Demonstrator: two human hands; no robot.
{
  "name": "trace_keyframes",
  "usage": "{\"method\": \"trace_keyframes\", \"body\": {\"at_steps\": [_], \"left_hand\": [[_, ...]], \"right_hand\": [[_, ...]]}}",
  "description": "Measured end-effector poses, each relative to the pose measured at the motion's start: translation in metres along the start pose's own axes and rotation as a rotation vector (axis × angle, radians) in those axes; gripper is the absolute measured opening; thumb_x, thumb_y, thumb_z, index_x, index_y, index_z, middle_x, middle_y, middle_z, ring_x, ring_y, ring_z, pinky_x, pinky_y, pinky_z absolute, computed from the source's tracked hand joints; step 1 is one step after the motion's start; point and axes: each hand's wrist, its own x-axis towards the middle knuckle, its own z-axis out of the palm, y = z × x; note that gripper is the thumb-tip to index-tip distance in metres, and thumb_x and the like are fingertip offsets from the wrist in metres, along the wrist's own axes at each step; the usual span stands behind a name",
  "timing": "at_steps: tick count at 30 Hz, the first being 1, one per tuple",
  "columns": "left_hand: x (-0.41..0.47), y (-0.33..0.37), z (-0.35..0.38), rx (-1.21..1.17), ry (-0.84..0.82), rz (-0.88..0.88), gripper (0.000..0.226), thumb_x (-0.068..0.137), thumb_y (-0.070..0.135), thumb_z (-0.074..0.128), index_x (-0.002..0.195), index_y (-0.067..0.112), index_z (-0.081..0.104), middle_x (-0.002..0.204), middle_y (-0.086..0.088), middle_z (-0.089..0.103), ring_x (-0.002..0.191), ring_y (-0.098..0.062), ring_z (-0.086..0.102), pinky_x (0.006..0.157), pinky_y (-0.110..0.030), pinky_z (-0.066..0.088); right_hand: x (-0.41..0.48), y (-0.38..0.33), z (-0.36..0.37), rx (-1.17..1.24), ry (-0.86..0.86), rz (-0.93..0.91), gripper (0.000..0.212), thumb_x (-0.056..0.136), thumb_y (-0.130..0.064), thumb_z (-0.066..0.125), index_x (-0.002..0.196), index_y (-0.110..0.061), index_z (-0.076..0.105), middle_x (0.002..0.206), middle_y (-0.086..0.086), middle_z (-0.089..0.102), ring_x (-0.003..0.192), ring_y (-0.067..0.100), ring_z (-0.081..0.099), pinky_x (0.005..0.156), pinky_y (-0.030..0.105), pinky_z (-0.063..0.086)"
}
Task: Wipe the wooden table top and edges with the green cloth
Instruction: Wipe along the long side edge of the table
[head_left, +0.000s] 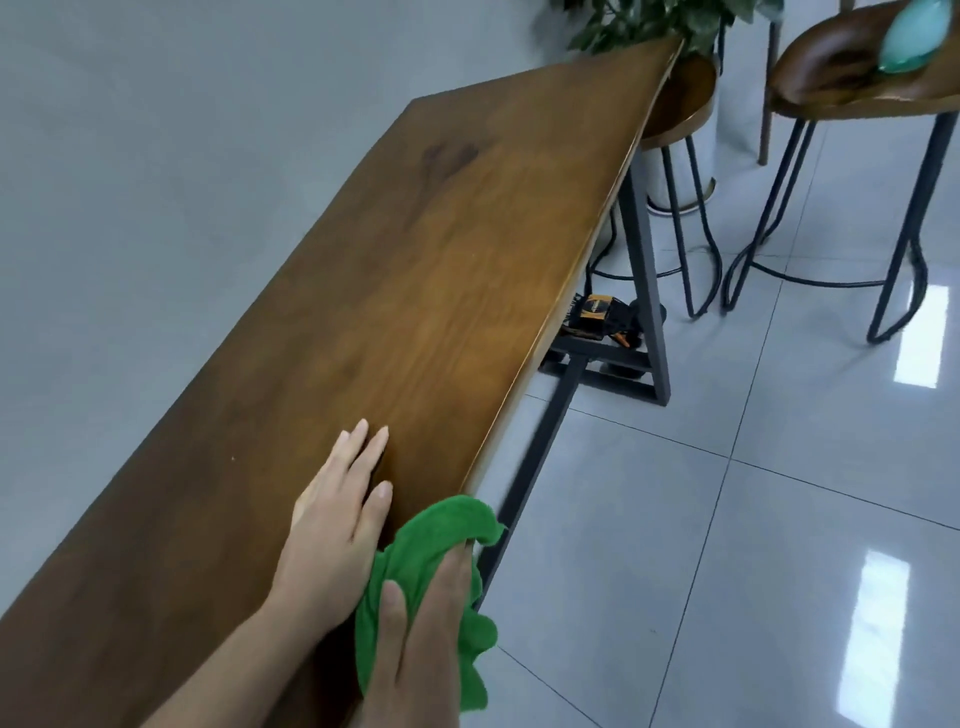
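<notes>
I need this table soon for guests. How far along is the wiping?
Done: can't tell; the wooden table top shows no wet streaks. In hand: the right hand presses the green cloth against the near edge while the left hand rests flat on top. Left: apparently the long edge beyond.

Table (415, 291) runs along the wall (156, 130) on its left. Left hand (332, 519) lies flat on the top, near the right edge. Just right of it, right hand (426, 639) presses the cloth (441, 525) over that edge. Two stools (857, 78) stand on the floor (727, 519) to the right, w/ a plant (649, 23) behind the table's far end.
</notes>
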Motion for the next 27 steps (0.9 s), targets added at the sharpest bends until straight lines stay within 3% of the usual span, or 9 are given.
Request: {"method": "trace_keyframes", "body": {"at_steps": [2,3,6,10,15,18,23,27], "left_hand": [[-0.005,-0.004,0.001,-0.004,0.016,0.002,0.057,0.115,0.050,0.027,0.171,0.043,0.026,0.178,0.028,0.012,0.164,0.007,0.002,0.136,-0.046,0.014],[-0.004,-0.004,0.002,-0.006,0.029,0.006,0.056,0.115,0.049,0.028,0.171,0.043,0.027,0.178,0.028,0.013,0.164,0.007,0.003,0.135,-0.045,0.014],[-0.004,-0.004,0.005,0.008,0.063,-0.001,0.056,0.115,0.046,0.030,0.171,0.042,0.030,0.178,0.027,0.015,0.164,0.006,0.005,0.135,-0.041,0.014],[-0.004,0.000,0.005,0.025,0.075,0.001,0.059,0.114,0.051,0.024,0.172,0.040,0.029,0.180,0.023,0.016,0.166,0.002,0.007,0.136,-0.040,0.013],[-0.003,-0.002,0.006,0.065,0.054,0.002,0.066,0.111,0.060,0.009,0.174,0.042,0.019,0.181,0.020,0.011,0.167,-0.002,0.004,0.136,-0.039,0.009],[-0.003,-0.006,0.009,0.062,0.067,0.020,0.069,0.110,0.062,0.005,0.174,0.042,0.018,0.182,0.019,0.011,0.167,-0.003,0.003,0.137,-0.042,0.010],[0.000,-0.014,0.014,0.064,0.092,0.064,0.058,0.117,0.052,0.017,0.174,0.039,0.020,0.182,0.016,0.012,0.167,-0.005,0.004,0.136,-0.041,0.010],[0.001,-0.017,0.016,0.065,0.083,0.084,0.058,0.118,0.051,0.018,0.174,0.038,0.019,0.183,0.014,0.012,0.168,-0.007,0.005,0.136,-0.043,0.010]], "right_hand": [[0.012,-0.008,-0.008,0.015,-0.026,-0.041,0.078,0.108,-0.065,0.031,0.159,-0.065,-0.029,0.177,-0.032,-0.016,0.165,-0.008,-0.003,0.134,0.023,0.012],[0.025,-0.013,-0.012,0.019,-0.023,-0.071,0.079,0.112,-0.055,0.035,0.163,-0.060,-0.025,0.178,-0.032,-0.014,0.165,-0.008,-0.002,0.135,0.027,0.013],[0.081,-0.031,-0.030,0.051,0.023,-0.156,0.077,0.119,-0.028,0.040,0.174,-0.034,-0.012,0.182,-0.021,-0.008,0.166,-0.005,-0.002,0.136,0.029,0.009],[0.171,-0.057,-0.057,0.017,0.071,-0.168,0.072,0.120,-0.026,0.040,0.175,-0.014,-0.006,0.185,-0.003,-0.006,0.168,0.004,-0.005,0.134,0.022,-0.002],[0.208,-0.063,-0.067,0.032,0.091,-0.094,0.076,0.119,-0.039,0.039,0.176,-0.021,-0.008,0.185,-0.005,-0.007,0.169,0.008,-0.003,0.137,0.034,0.000],[0.180,-0.061,-0.056,0.052,0.097,-0.092,0.073,0.120,-0.037,0.037,0.176,-0.020,-0.006,0.185,-0.005,-0.007,0.169,0.007,-0.002,0.131,0.024,-0.001],[0.087,-0.035,-0.028,0.044,0.047,-0.152,0.071,0.121,-0.031,0.037,0.175,-0.022,-0.007,0.184,-0.009,-0.007,0.167,0.001,-0.003,0.131,0.020,0.002],[-0.013,0.004,-0.001,0.079,-0.026,-0.200,0.070,0.120,-0.039,0.034,0.169,-0.043,-0.016,0.179,-0.025,-0.020,0.161,-0.014,-0.014,0.128,0.010,0.000]]}}
